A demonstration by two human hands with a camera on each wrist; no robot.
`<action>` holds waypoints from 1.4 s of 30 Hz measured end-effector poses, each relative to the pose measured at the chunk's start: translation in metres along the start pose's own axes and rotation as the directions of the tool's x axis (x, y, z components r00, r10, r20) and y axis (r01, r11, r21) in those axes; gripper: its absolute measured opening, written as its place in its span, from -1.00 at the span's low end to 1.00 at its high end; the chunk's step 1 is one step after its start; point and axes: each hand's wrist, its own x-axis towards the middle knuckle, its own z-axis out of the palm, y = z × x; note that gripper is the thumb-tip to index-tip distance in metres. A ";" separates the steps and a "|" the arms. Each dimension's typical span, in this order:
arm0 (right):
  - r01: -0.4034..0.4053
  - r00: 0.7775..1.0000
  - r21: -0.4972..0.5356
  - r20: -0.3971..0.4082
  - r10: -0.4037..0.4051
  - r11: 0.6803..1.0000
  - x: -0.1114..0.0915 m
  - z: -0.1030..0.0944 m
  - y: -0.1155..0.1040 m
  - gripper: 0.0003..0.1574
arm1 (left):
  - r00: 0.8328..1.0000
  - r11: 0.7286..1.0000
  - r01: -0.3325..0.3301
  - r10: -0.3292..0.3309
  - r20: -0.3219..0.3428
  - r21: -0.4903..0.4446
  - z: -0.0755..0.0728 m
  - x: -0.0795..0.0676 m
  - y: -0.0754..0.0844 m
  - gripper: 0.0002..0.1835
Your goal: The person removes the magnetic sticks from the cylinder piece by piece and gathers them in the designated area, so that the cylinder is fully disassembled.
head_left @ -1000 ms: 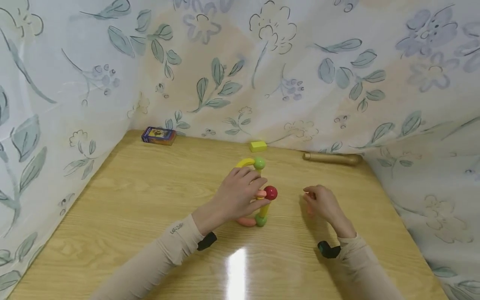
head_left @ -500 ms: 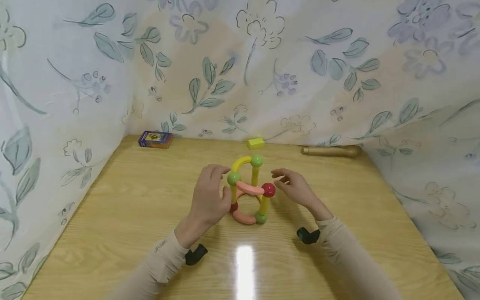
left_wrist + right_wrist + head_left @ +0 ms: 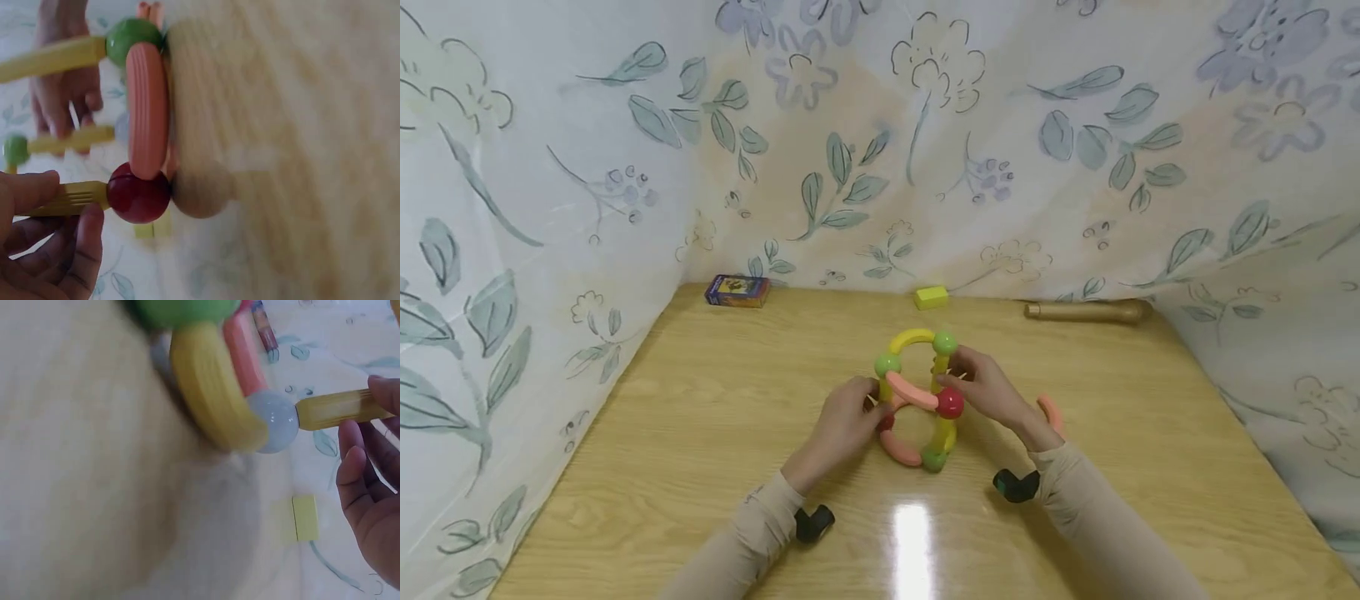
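Note:
Between the two hands stands a toy frame of balls and rods, with a red ball (image 3: 950, 403) at its upper front right and a salmon curved rod (image 3: 912, 392) beside that. My left hand (image 3: 842, 425) pinches an upright yellow rod (image 3: 75, 199) just above a lower red ball (image 3: 139, 194). On the far right side, my right hand (image 3: 991, 390) pinches another upright yellow rod (image 3: 340, 409) above a pale grey ball (image 3: 273, 421). Green balls (image 3: 945, 342) and a yellow curved rod (image 3: 912, 337) form part of the top. The left fingertips partly cover their rod in the head view.
A loose salmon curved rod (image 3: 1051, 414) lies right of the frame, partly behind the right forearm. Along the back of the wooden table (image 3: 737, 392) are a small card box (image 3: 737, 291), a yellow block (image 3: 932, 297) and a brown wooden stick (image 3: 1086, 312). Floral cloth (image 3: 865, 125) hangs behind.
My left hand has gone from the frame's top to a rod on its left side. My right hand has come in from the right and taken hold of a rod at the back.

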 end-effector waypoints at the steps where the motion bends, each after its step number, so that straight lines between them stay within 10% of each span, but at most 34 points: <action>1: 0.007 1.000 -0.016 -0.025 -0.008 1.000 -0.006 0.000 -0.001 -0.68 | 1.000 1.000 -0.005 0.005 0.005 -0.005 -0.001 0.002 0.000 -0.93; 11: 0.028 0.993 -0.123 -0.112 -0.042 0.992 -0.050 0.010 -0.019 -0.70 | 0.987 0.998 0.058 -0.057 0.150 -0.009 -0.015 0.021 -0.007 -0.87; 15: 0.011 0.993 -0.108 -0.118 -0.024 0.994 -0.050 -0.005 -0.029 -0.61 | 0.997 0.999 0.034 -0.034 0.071 0.002 -0.037 0.019 0.002 -0.72; 22: 0.005 0.991 -0.196 -0.128 -0.030 0.981 -0.012 -0.042 -0.063 -0.72 | 0.982 0.985 -0.155 0.161 -0.097 0.071 -0.066 0.032 0.048 -0.76; 30: 0.142 0.975 -0.219 0.201 -0.098 0.965 0.033 -0.021 -0.088 -0.80 | 0.995 0.992 -0.084 0.078 0.062 0.089 -0.054 0.046 0.058 -0.80; 42: 0.084 0.976 -0.126 0.211 -0.056 0.988 0.050 -0.010 -0.091 -0.85 | 0.998 0.998 -0.056 0.055 0.021 0.024 -0.055 0.046 0.050 -0.85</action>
